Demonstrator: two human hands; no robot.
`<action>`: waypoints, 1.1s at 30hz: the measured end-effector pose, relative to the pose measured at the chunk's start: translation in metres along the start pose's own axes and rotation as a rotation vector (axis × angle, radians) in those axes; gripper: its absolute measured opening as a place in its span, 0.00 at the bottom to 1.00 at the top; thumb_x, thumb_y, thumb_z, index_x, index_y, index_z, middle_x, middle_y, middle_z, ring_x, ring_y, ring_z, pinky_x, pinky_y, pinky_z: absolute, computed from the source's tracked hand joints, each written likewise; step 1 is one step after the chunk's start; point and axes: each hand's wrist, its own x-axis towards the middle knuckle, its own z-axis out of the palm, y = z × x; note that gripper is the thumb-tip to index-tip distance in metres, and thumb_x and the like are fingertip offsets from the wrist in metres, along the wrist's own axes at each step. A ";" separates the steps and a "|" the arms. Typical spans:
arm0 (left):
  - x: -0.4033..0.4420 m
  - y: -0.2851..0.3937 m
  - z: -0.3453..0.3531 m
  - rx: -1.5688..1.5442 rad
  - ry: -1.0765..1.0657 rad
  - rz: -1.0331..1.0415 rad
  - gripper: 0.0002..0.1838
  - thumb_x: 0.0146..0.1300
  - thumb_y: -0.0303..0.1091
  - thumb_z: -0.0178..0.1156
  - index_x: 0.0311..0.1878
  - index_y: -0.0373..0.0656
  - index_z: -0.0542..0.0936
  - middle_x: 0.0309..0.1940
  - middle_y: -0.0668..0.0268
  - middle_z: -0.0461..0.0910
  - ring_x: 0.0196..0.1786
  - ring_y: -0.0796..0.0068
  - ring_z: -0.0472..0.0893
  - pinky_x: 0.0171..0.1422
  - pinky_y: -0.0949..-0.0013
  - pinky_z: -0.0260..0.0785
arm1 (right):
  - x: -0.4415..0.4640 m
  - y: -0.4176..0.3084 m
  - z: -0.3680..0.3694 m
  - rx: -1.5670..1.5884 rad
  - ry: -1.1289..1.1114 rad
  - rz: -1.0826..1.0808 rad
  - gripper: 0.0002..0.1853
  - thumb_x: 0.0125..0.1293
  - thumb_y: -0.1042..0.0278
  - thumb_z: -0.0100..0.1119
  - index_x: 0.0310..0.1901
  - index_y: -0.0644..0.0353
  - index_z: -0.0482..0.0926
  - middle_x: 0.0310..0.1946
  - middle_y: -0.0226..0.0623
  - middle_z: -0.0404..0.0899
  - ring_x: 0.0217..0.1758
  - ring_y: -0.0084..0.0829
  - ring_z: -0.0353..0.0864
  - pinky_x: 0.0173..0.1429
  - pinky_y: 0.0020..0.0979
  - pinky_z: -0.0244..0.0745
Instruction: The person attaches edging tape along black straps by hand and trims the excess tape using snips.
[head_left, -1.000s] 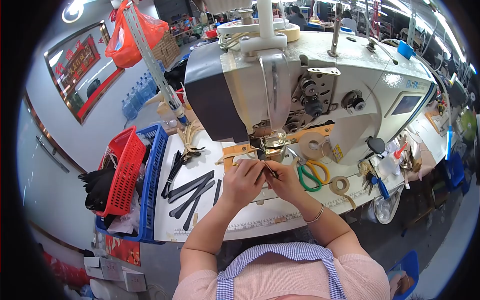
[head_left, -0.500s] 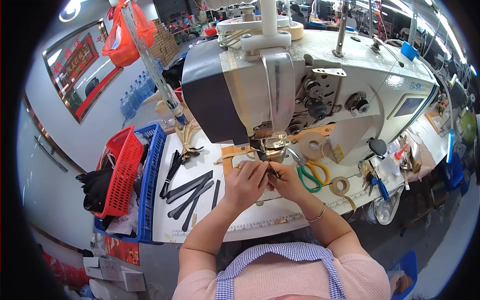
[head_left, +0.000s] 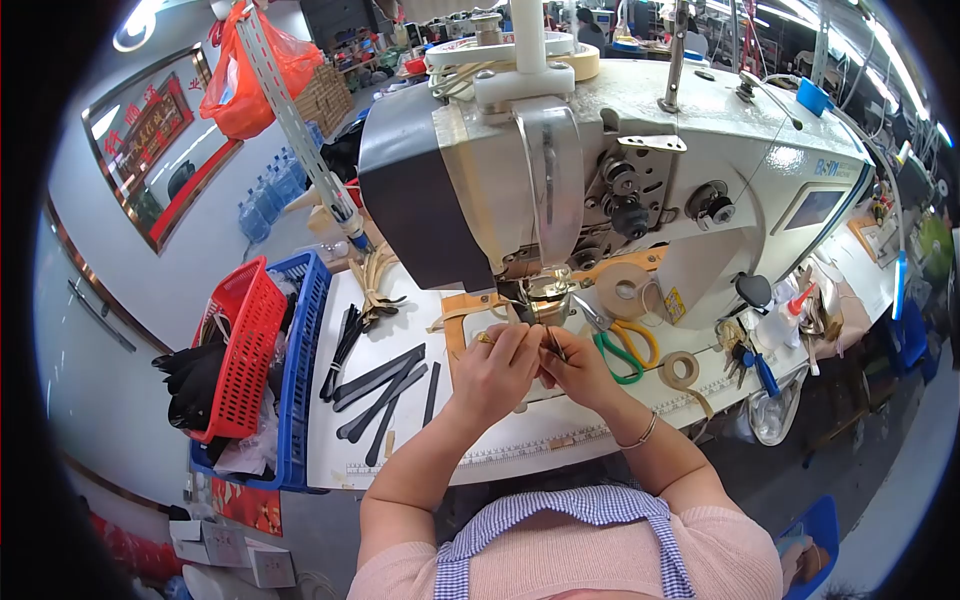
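Both hands meet in front of the sewing machine's (head_left: 690,130) needle area. My left hand (head_left: 495,372) is closed, its fingers bent and tips pressed together; what they pinch is hidden. Close beside it, my right hand (head_left: 582,372) is closed around a thin dark piece (head_left: 557,346) that shows between thumb and fingers; its kind is too small to tell. Just beyond the fingertips is the shiny metal presser foot area (head_left: 550,285). Flat dark strips (head_left: 382,392) lie on the white table to the left of my left hand.
Scissors (head_left: 622,355) with green and yellow handles lie right of my hands, near tape rolls (head_left: 680,370). A ruler strip (head_left: 500,454) runs along the table's front. Red (head_left: 235,355) and blue baskets (head_left: 300,400) stand left. A glue bottle (head_left: 785,318) stands right.
My hands stay together at the machine, with small finger shifts. More of the thin dark piece shows in my right hand. The whole view has moved slightly.
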 end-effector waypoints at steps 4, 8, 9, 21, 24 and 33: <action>0.003 0.004 -0.003 0.024 -0.014 -0.017 0.14 0.45 0.25 0.63 0.39 0.40 0.79 0.35 0.66 0.76 0.33 0.67 0.77 0.35 0.70 0.72 | 0.000 0.001 -0.003 0.007 -0.013 -0.002 0.07 0.69 0.71 0.46 0.44 0.61 0.73 0.25 0.26 0.73 0.23 0.14 0.67 0.25 0.17 0.64; 0.007 -0.004 0.000 -0.035 0.009 -0.051 0.14 0.45 0.24 0.63 0.38 0.40 0.79 0.34 0.66 0.76 0.34 0.68 0.78 0.35 0.70 0.72 | 0.003 -0.008 -0.005 0.150 -0.028 0.082 0.08 0.70 0.69 0.46 0.44 0.61 0.74 0.24 0.25 0.72 0.22 0.13 0.66 0.24 0.16 0.62; 0.008 -0.004 0.001 -0.047 0.009 -0.060 0.14 0.45 0.24 0.63 0.38 0.40 0.79 0.34 0.66 0.76 0.34 0.68 0.78 0.35 0.70 0.72 | 0.004 -0.007 -0.006 0.167 -0.032 0.088 0.08 0.70 0.69 0.46 0.44 0.61 0.74 0.24 0.25 0.72 0.22 0.13 0.66 0.24 0.16 0.61; -0.003 0.010 -0.003 -0.051 0.050 -0.050 0.16 0.40 0.25 0.67 0.36 0.42 0.78 0.31 0.68 0.78 0.33 0.72 0.79 0.35 0.73 0.71 | -0.001 -0.004 -0.006 0.125 -0.037 0.017 0.08 0.70 0.67 0.48 0.43 0.60 0.74 0.23 0.21 0.70 0.22 0.11 0.65 0.24 0.16 0.61; -0.005 0.009 0.001 -0.038 0.067 -0.040 0.16 0.40 0.25 0.66 0.36 0.42 0.78 0.33 0.67 0.78 0.33 0.72 0.79 0.34 0.73 0.71 | -0.001 -0.011 -0.005 0.106 -0.024 0.033 0.08 0.70 0.67 0.48 0.43 0.61 0.74 0.23 0.21 0.70 0.22 0.11 0.65 0.24 0.16 0.61; 0.003 0.003 0.006 -0.035 0.082 -0.081 0.14 0.40 0.24 0.65 0.35 0.42 0.78 0.30 0.68 0.77 0.31 0.71 0.79 0.32 0.73 0.71 | 0.006 -0.012 -0.005 0.127 0.026 0.054 0.08 0.69 0.68 0.49 0.43 0.61 0.75 0.23 0.22 0.71 0.22 0.12 0.66 0.24 0.17 0.63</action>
